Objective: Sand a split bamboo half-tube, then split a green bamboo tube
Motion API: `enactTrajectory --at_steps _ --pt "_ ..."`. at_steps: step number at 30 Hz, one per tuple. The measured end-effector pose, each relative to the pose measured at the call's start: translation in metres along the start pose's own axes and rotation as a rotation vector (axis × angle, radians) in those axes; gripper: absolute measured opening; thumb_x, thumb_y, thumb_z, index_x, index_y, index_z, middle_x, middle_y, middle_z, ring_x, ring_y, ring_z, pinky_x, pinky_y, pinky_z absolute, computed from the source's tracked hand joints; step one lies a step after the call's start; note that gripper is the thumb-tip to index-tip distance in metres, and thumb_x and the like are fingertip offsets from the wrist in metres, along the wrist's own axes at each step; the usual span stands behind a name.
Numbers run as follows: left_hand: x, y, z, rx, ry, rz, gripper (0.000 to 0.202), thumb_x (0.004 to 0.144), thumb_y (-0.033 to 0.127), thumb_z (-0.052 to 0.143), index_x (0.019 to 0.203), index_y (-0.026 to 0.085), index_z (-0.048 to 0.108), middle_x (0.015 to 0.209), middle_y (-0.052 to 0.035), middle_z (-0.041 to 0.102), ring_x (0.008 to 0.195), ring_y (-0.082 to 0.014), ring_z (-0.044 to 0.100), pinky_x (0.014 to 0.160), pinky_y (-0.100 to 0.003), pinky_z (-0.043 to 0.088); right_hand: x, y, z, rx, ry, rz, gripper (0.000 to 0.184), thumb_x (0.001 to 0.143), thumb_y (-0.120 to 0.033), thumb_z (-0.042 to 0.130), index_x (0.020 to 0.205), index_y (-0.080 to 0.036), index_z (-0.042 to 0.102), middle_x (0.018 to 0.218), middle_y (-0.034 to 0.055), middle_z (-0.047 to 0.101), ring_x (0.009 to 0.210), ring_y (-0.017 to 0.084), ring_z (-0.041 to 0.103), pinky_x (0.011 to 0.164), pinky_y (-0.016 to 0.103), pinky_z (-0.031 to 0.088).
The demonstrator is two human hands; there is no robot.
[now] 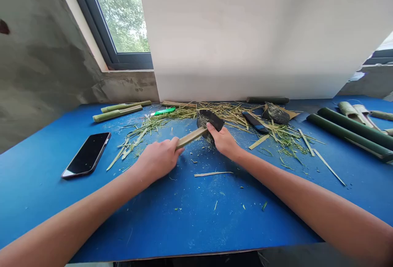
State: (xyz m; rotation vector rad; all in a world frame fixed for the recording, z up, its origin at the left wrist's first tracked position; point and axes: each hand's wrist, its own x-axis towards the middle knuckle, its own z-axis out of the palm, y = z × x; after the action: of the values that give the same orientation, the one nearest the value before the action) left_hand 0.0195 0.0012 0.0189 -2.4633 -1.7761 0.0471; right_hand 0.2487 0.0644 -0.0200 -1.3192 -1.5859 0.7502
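My left hand (pixel 159 157) is closed around the near end of a split bamboo piece (pixel 193 137), which slants up and away to the right. At its far end my right hand (pixel 225 141) is closed on a flat black piece (pixel 212 118), with the thumb close to the bamboo. I cannot tell whether the black piece is a blade or a stiff sheet. Below both hands' meeting point sits a dark, rough block (pixel 209 136), partly hidden. A thin bamboo sliver (pixel 213 174) lies on the table just in front.
On the blue table (pixel 147 226) lie a phone (pixel 87 154), a green-handled cutter (pixel 164 112), a heap of bamboo shavings (pixel 227 113), a dark-handled tool (pixel 255 122) and another dark block (pixel 275 113). Bamboo lengths (pixel 353 134) lie at right, cut pieces (pixel 118 113) at back left. Behind stands a white board (pixel 245 33).
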Motion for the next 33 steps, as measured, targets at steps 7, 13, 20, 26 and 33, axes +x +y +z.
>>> enactTrajectory --at_steps 7,13,20,26,33 --pt "-0.002 -0.010 -0.007 0.044 0.010 -0.073 0.038 0.105 0.044 0.029 0.103 0.018 0.056 0.092 -0.0132 0.074 0.078 -0.0321 0.073 0.063 -0.036 0.050 -0.002 0.004 0.000 0.127 -0.049 -0.029 0.056 0.090 -0.070 0.048 0.092 -0.018 0.069 0.089 0.0081 0.071 0.090 0.028 0.064 0.084 0.040 0.050" --pt "-0.006 -0.003 -0.007 0.037 0.038 -0.042 0.036 0.105 0.045 0.030 0.105 0.019 0.055 0.092 -0.0118 0.074 0.076 -0.0301 0.073 0.063 -0.035 0.050 -0.003 0.001 -0.001 -0.024 0.038 -0.075 0.058 0.092 -0.072 0.041 0.085 -0.019 0.063 0.072 0.0044 0.060 0.072 0.022 0.056 0.069 0.035 0.045" --pt "-0.008 0.003 -0.005 0.025 0.031 -0.005 0.038 0.105 0.045 0.029 0.109 0.018 0.056 0.094 -0.0126 0.073 0.076 -0.0310 0.073 0.063 -0.037 0.051 -0.004 -0.001 0.001 -0.011 -0.018 -0.051 0.057 0.088 -0.075 0.044 0.085 -0.020 0.058 0.064 0.0010 0.049 0.067 0.020 0.047 0.061 0.032 0.039" --pt "-0.010 0.006 -0.003 0.036 0.013 -0.005 0.039 0.105 0.045 0.028 0.109 0.019 0.056 0.092 -0.0128 0.073 0.075 -0.0340 0.073 0.060 -0.039 0.051 -0.006 -0.002 -0.001 -0.065 -0.021 -0.026 0.056 0.089 -0.075 0.044 0.082 -0.021 0.060 0.061 0.0005 0.048 0.066 0.021 0.049 0.063 0.033 0.041" --pt "-0.012 0.013 -0.003 0.006 -0.019 0.068 0.036 0.105 0.046 0.030 0.109 0.021 0.056 0.090 -0.0095 0.073 0.072 -0.0326 0.073 0.059 -0.038 0.051 -0.003 0.002 0.003 -0.068 -0.024 -0.078 0.056 0.092 -0.070 0.043 0.088 -0.019 0.065 0.069 0.0030 0.057 0.076 0.024 0.056 0.073 0.035 0.046"
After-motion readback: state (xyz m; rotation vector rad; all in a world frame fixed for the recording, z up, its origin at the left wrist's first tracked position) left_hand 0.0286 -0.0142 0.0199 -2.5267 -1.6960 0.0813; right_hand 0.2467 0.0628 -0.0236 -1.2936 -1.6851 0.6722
